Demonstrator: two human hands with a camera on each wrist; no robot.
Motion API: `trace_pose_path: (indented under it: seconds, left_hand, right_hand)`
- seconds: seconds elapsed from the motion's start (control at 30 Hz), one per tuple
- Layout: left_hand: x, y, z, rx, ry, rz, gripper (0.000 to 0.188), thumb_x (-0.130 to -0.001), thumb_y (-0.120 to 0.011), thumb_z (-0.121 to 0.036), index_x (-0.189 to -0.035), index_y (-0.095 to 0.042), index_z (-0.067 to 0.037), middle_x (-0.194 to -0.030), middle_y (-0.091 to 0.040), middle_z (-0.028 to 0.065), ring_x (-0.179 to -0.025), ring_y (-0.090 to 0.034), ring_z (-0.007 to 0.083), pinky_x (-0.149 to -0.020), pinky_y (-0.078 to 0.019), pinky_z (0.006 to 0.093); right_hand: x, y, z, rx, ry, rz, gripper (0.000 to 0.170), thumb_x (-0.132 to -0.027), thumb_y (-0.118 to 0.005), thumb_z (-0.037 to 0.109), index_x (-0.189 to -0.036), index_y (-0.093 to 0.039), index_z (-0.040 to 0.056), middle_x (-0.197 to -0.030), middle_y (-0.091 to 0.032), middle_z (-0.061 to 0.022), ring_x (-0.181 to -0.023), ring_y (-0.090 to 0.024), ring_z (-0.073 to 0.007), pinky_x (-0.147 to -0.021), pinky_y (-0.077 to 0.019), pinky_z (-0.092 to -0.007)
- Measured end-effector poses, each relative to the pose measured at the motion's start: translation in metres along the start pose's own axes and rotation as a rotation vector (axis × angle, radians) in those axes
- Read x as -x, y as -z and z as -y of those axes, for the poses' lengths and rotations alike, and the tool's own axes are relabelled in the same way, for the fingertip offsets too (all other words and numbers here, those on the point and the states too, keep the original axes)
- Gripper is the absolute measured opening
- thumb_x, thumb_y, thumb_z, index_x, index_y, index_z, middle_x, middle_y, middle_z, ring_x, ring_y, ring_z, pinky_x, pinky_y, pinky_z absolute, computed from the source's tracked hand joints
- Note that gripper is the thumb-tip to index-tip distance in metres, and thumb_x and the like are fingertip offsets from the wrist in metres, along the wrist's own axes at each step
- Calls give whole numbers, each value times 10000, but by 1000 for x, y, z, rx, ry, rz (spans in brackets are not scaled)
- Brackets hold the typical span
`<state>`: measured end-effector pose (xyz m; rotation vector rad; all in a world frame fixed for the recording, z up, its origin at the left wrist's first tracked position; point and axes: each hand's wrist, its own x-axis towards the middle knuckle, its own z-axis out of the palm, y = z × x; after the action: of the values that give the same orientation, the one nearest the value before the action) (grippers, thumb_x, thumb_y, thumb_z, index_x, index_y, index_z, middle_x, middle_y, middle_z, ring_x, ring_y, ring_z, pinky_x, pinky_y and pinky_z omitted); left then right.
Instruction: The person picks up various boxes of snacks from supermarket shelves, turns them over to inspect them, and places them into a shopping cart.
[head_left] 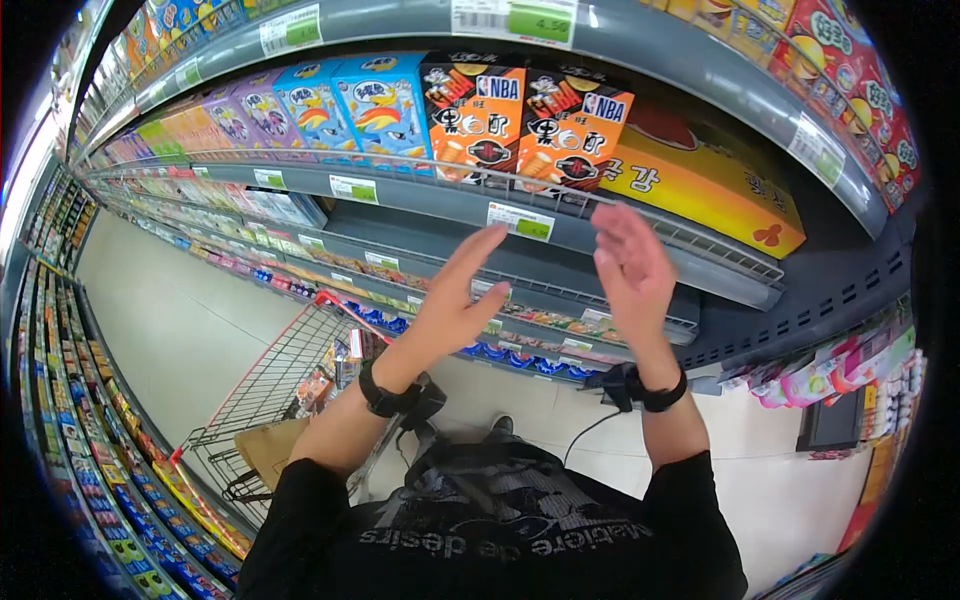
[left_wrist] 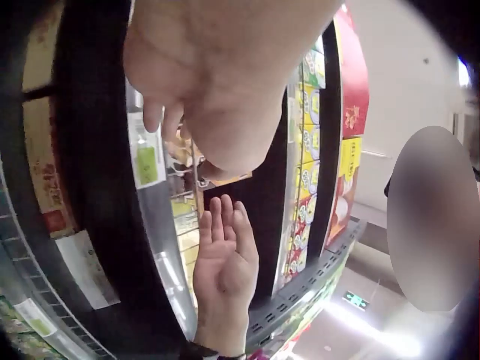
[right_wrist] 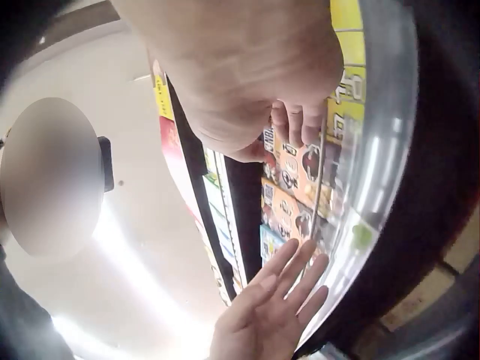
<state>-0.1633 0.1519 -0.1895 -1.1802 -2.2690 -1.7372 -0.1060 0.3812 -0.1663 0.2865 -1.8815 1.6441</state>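
My left hand (head_left: 462, 305) hovers before the shelf front with fingers extended and thumb apart, holding nothing. To its right my right hand (head_left: 636, 265) is raised, its fingers loosely bent and nothing in its grasp. Two black-and-orange NBA snack boxes (head_left: 475, 120) stand upright on the shelf just beyond the hands. Beside them lies a large yellow box (head_left: 690, 180), nearest to the right hand. In the right wrist view, the left hand (right_wrist: 266, 319) shows spread fingers in front of the shelf. The left wrist view shows the right palm (left_wrist: 229, 259) facing the camera.
Blue boxes (head_left: 380, 105) and purple boxes (head_left: 265, 110) continue the row leftward. A wire rail (head_left: 700, 235) and a price tag (head_left: 521, 221) run along the shelf edge. A shopping cart (head_left: 258, 370) containing goods and cardboard stands at lower left. Hanging packages (head_left: 830, 365) are at right.
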Motion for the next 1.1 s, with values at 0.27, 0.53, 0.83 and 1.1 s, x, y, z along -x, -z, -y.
trace_pose_path:
  seconds: [0.27, 0.53, 0.83, 1.1]
  left_hand:
    - [-47, -13, -37, -90, -85, -65, 675, -822, -591, 27, -1447, -371, -105, -1531, -290, 92, -1378, -354, 236, -1067, -347, 405]
    - [-45, -16, -35, -39, -25, -89, 716, -817, -601, 19, -1469, -331, -104, -1528, -286, 104, -1346, -400, 247, -1052, -366, 410]
    - [-34, -8, -54, -143, -251, -195, 619, -774, -654, 8, -1361, -467, -56, -1392, -458, 152, -1266, -472, 306, -1036, -377, 375]
    - [-7, 13, -55, -100, -488, -350, 424, -695, -721, 45, -1108, -648, -22, -1150, -626, 167, -1033, -617, 300, -871, -496, 358]
  right_hand:
    - [-75, -1, 12, 431, 198, -25, 667, -812, -686, 45, -1408, -386, 37, -1346, -503, -202, -1229, -517, -321, -991, -430, -371]
    - [-73, 5, -3, 320, 113, -27, 517, -803, -678, 20, -1288, -500, 24, -1152, -611, -170, -1042, -616, -291, -925, -464, -350]
    - [-41, 21, 5, 169, 595, 6, 425, -759, -723, 43, -1143, -553, -16, -1129, -615, -176, -1051, -591, -298, -940, -443, -405]
    - [5, 7, 43, 110, 613, 62, 481, -774, -772, 165, -1155, -534, -8, -1144, -628, -204, -1056, -595, -350, -905, -472, -433]
